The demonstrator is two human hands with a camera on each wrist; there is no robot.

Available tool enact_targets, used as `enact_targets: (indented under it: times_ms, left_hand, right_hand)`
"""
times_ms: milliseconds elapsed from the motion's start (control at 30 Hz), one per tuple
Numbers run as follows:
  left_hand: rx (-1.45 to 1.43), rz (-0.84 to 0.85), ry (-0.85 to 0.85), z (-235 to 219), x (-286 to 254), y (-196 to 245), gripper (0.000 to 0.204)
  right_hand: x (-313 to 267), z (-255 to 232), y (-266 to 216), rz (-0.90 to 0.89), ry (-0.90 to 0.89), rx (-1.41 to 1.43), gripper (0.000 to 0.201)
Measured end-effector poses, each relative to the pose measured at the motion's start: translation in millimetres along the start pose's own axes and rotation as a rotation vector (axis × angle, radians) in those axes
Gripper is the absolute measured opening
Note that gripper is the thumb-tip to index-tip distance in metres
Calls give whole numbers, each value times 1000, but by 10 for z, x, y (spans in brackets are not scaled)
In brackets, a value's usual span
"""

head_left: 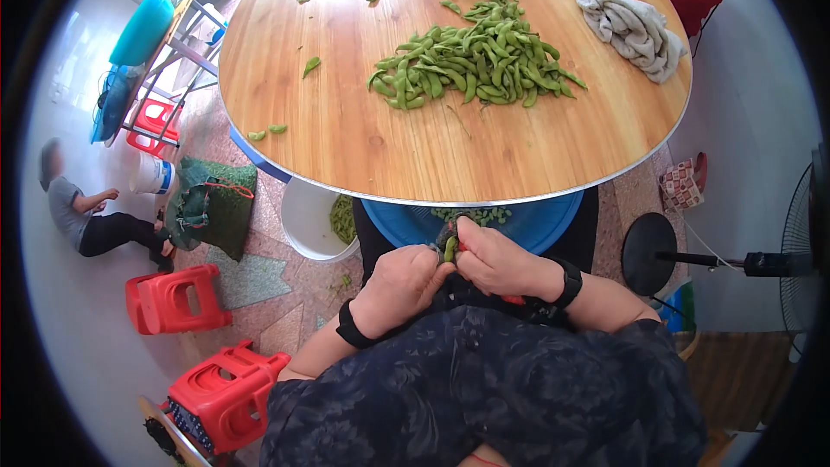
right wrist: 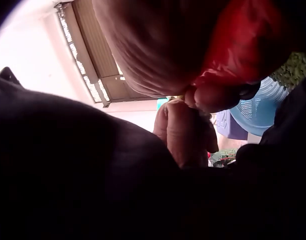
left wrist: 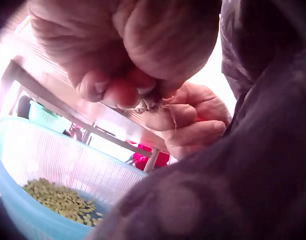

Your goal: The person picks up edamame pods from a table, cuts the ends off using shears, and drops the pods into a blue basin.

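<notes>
In the head view both hands meet over the blue basket, just below the table edge. The left hand (head_left: 402, 281) has its fingers curled and pinches a green soybean pod (head_left: 450, 248). From the other side, the right hand (head_left: 497, 258) grips the same pod with thumb and fingers. Glossy red material (right wrist: 238, 42) lies against the right hand's fingers in the right wrist view; its kind cannot be told. Shelled beans (left wrist: 60, 201) lie in the blue basket (left wrist: 45, 222) below the hands. A heap of whole pods (head_left: 480, 60) covers part of the round wooden table (head_left: 328, 143).
A white bucket (head_left: 298, 220) with green contents stands left of the basket. Red stools (head_left: 177, 298) and a green sack (head_left: 226, 207) are on the floor at left, where a person (head_left: 82, 207) sits. A grey cloth (head_left: 629, 26) lies on the table; a fan (head_left: 795, 251) stands at right.
</notes>
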State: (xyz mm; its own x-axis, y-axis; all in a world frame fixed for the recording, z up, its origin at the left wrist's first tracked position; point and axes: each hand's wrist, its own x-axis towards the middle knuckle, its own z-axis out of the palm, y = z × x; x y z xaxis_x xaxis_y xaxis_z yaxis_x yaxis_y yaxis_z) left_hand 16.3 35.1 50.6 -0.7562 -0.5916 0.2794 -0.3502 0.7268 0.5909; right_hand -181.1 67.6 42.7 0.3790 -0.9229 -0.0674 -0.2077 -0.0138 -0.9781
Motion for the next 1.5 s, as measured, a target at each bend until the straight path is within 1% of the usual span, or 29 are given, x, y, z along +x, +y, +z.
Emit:
enact_targets:
  times_ms: [33,67,100,133,167,200,233,267,333,367,400,467,500,533,600,767,867,933,967,1033,1067,1133,1167,1233,1267,1300,1333,1400,1500]
  left_hand:
    - [-1,0,-3,-2,-7,-7,23]
    - [-248,-117,-53,-9,-17,-17,23]
    - [-496,-236,-104,-11,-33,-23,23]
    - [-498,-237,-108,41,-75,-83,23]
    - [-963,-494,-168,146,-145,-195,23]
    - [-1426,-754,-225,202,-156,-245,23]
    - [-1618,-770,-253,260,-169,-276,28]
    - [-1619,-773,-259,311,-186,-301,28]
    - [-1956,-791,-255,353,-147,-297,32]
    - [-1994,-772,-245,398,-146,-316,29]
    - [-1992,-777,-253,382,-108,-323,29]
    - [-1186,-831,-269,334,6,-354,31]
    - [-765,-672,-273,294,55,-363,33]
    - [-764,-671,-275,262,98,-350,33]
    - [90,-89,-128,170,157,-298,30]
    - [150,-107,-167,296,166,-300,23]
    - [10,-196,-110,450,118,-392,23]
    - [-305,-366,-50,497,136,-414,31]
    - [-305,-367,-50,495,130,-424,31]
    - [-917,-859,-206,410,192,-376,38]
    - [-917,-860,-207,408,196,-387,38]
    - [-1220,-893,-170,412,198,-415,40]
    - [-1216,-892,-170,418,201,-420,40]
    - [-1001,-908,-182,433,206,-427,41]
    - [-999,-909,-186,425,211,-432,41]
    - [-860,-890,-206,413,217,-438,41]
    - [-721,-868,-223,404,221,-445,41]
    - [-682,-869,-253,393,227,-465,42]
    - [-667,-882,-317,347,238,-484,42]
  right_hand:
    - [0,-9,-27,42,-44,42,8]
    - [-10,-6,-38,45,-41,46,8]
    - [-24,1,-46,136,-89,275,10]
    - [-33,12,-45,225,-138,502,12]
    - [-40,40,-10,228,-135,506,12]
    - [-39,69,30,255,-120,627,12]
    - [-42,88,52,281,-102,748,13]
    - [-55,86,60,282,-97,752,13]
    - [-37,35,1,390,-78,965,11]
    - [-22,5,38,442,-89,1061,9]
    - [-18,-16,96,440,-83,1066,9]
    - [-20,-38,199,483,-66,1100,9]
    - [-15,-42,208,490,-48,974,8]
    - [-11,-30,221,488,-46,976,8]
    - [5,30,239,557,67,902,9]
    - [29,50,176,526,96,898,11]
    - [38,65,205,498,116,888,11]
    - [32,75,247,486,128,890,11]
    - [24,75,268,492,140,915,11]
    - [19,47,346,498,152,939,11]
    - [27,5,412,509,80,1027,11]
    - [43,-7,484,518,9,1115,11]
    - [54,-1,503,541,10,1152,12]
    - [88,28,514,560,13,1194,12]
    - [114,65,504,532,65,1008,13]
    - [125,87,504,503,114,822,15]
    - [133,83,531,503,115,823,15]
    - [164,59,579,424,133,550,23]
    - [166,33,550,324,128,407,22]
